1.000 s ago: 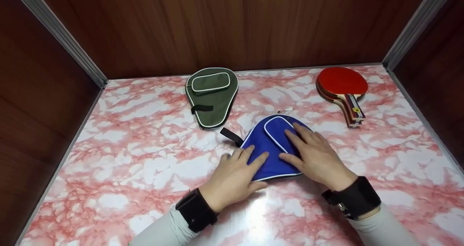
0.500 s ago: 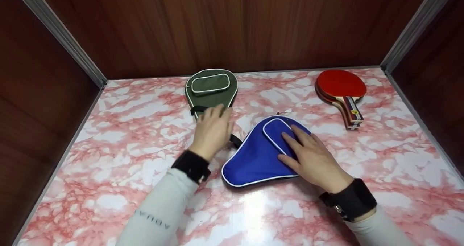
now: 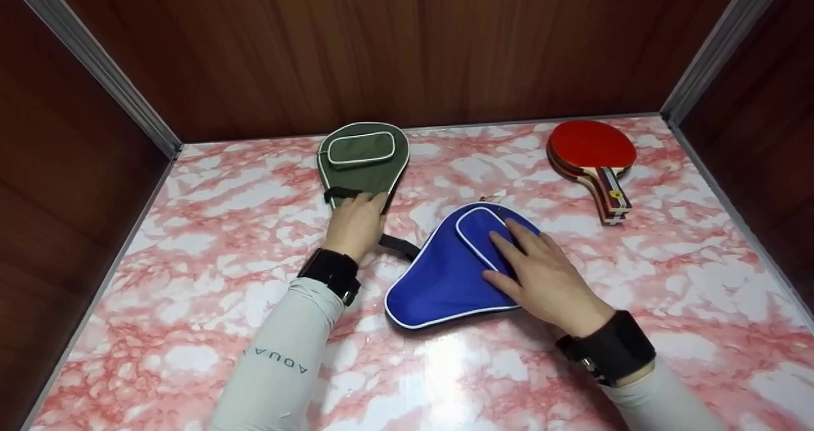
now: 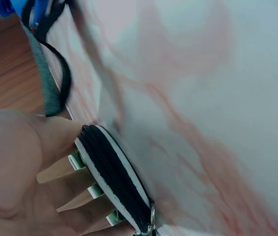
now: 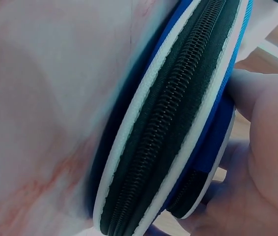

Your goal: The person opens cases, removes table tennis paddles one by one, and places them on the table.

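Note:
The green table tennis bat case (image 3: 365,173) lies flat at the back, left of the middle, its narrow end pointing towards me. My left hand (image 3: 357,223) covers that narrow end, fingers laid over its top. In the left wrist view, the thumb is right at the edge of the zip (image 4: 112,172). A blue bat case (image 3: 439,278) of the same shape lies nearer, turned with its narrow end to the lower left. My right hand (image 3: 544,269) rests on its wide end with fingers spread over the pocket. The blue case's zipped side (image 5: 163,123) shows in the right wrist view.
Stacked table tennis bats (image 3: 591,145) with a red face on top lie at the back right, handles towards me. A black strap (image 3: 399,245) sticks out from the blue case towards the left hand. Brown panels (image 3: 407,49) enclose the marbled tabletop (image 3: 191,291).
The left hand has left the blue case's narrow end and moved up and left onto the green case. The right hand has stayed on the blue case.

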A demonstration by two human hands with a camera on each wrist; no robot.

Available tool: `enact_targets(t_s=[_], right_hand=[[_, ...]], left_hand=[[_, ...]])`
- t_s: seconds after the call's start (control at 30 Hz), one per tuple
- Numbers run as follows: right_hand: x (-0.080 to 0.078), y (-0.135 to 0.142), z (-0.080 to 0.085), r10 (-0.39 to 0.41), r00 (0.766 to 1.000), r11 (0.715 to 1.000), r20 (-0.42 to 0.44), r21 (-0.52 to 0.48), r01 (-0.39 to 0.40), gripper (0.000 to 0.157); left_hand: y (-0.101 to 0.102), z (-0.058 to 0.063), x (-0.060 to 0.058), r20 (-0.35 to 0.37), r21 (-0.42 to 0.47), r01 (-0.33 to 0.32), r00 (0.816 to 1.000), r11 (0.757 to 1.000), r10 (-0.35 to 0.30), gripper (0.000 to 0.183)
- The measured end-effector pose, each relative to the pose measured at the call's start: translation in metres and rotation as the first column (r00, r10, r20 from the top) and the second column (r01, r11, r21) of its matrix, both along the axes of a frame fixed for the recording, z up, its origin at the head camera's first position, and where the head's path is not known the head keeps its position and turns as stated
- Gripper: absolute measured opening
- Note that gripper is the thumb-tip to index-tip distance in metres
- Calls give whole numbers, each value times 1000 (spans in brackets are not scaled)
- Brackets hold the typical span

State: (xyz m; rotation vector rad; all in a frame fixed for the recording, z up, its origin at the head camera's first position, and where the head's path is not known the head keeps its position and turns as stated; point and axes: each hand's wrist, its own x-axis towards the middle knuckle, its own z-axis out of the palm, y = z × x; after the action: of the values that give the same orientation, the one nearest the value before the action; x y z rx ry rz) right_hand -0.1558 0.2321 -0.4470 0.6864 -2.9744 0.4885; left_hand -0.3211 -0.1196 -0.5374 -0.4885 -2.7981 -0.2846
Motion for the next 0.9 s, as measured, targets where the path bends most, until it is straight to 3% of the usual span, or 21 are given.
enact_targets(t_s=[0.13,0.23,0.3,0.43,0.53,0.77,0.9], right_hand=[[0,-1,0,4,1000,1000,-12,-3,-4,74],[0,-1,-1,6,1000,1000,-20,-4,-6,74],[0,-1,-1,8,1000,1000,-28,-2,-8,73],[0,0,-1,9,999,1000,-32,2,-9,73],[0,0,-1,4,1000,1000,-27,3,-3,74],[0,0,-1,3,1000,1000,-23,2,-3,74],[0,0,-1,6,1000,1000,-29,2,-5,74]], left_hand=[[-16,-2,2,-45,-9,-7,999,1000,7,40],[-26,5,7,-13,-4,-41,999,999,41,40],[-30,23,19,44,-7,-76,996,997,76,41],[-33,71,51,172,-14,-151,973,988,151,44],[-39,90,66,213,-19,-187,959,982,187,48],[-64,91,70,194,-21,-231,953,973,231,51],[-63,91,71,197,6,-271,944,963,264,48]])
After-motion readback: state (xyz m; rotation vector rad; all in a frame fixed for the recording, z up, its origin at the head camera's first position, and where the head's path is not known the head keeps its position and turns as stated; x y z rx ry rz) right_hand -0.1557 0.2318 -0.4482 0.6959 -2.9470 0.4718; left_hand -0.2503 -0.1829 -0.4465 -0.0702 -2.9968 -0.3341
